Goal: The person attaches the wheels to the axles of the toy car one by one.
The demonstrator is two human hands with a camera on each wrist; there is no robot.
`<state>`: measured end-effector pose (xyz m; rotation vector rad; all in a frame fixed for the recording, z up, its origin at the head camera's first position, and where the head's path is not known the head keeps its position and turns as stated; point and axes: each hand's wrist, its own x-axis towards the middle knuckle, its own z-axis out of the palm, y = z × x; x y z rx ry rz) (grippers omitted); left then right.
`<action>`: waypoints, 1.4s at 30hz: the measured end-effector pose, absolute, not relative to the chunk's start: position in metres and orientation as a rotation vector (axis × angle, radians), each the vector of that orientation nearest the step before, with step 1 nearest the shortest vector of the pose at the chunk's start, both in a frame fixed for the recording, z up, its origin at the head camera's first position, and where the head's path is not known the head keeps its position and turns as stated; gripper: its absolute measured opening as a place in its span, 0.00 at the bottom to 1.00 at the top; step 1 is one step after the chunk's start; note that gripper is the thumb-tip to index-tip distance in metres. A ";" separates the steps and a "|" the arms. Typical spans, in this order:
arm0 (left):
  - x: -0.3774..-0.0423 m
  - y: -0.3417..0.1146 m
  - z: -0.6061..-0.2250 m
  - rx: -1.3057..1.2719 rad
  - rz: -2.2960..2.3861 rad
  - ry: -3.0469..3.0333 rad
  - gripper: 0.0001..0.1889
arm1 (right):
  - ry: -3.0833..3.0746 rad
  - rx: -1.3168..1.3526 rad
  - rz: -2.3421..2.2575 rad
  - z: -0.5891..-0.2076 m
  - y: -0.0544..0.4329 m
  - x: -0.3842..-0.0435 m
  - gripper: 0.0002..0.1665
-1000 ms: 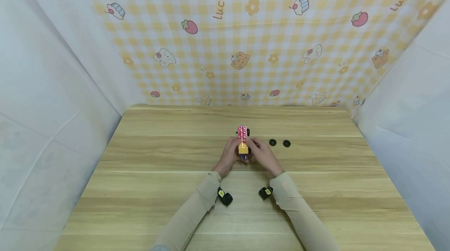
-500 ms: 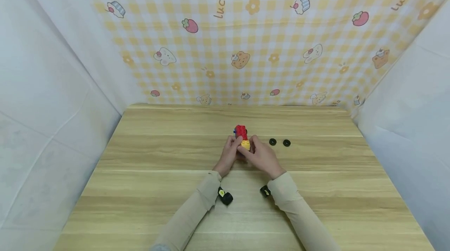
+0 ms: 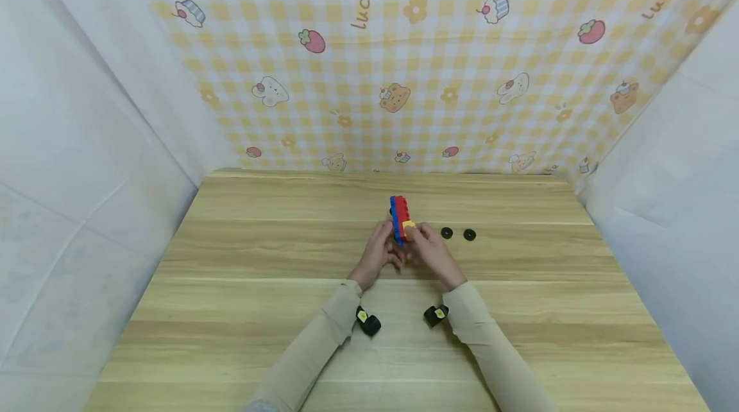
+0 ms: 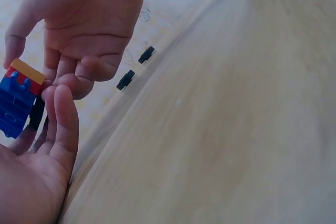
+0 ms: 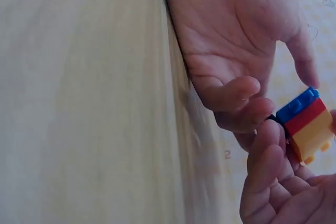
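Small toy brick vehicle (image 3: 399, 214) between my two hands, right hand (image 3: 434, 254) pinching it at yellow end, left hand (image 3: 374, 257) on blue side. Blue base (image 3: 394, 214), red studded layer (image 3: 402, 210) along it, yellow brick (image 3: 408, 226) on red at end nearest me. Black wheel (image 4: 37, 113) beside base. Rolled sideways: base to my left, studs to my right, far end pointing away from me.

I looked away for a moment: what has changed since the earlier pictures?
The block toy has tipped to the right, its blue base now showing along its left. The left hand and right hand remain on it; the two black rings stayed put.
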<state>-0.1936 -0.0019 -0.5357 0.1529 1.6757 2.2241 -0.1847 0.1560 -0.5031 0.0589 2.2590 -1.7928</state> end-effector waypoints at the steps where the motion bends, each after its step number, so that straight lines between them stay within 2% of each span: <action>1: -0.194 -0.002 -0.536 0.155 2.219 1.672 0.25 | 2.260 0.040 -1.782 -0.503 0.155 -0.184 0.27; 8: -0.195 -0.002 -0.540 0.130 2.233 1.618 0.25 | 2.391 -0.028 -1.709 -0.508 0.165 -0.180 0.30; 19: -0.197 0.001 -0.538 0.143 2.230 1.609 0.26 | 2.571 0.546 -1.902 -0.513 0.259 -0.174 0.23; 25: -0.196 -0.005 -0.537 0.117 2.229 1.620 0.26 | 2.690 0.464 -1.720 -0.520 0.288 -0.178 0.24; 34: -0.196 -0.006 -0.538 0.128 2.230 1.622 0.26 | 2.889 0.210 -1.293 -0.529 0.289 -0.181 0.36; 42: -0.196 -0.003 -0.538 0.134 2.216 1.626 0.25 | 3.021 0.230 -1.240 -0.540 0.285 -0.183 0.28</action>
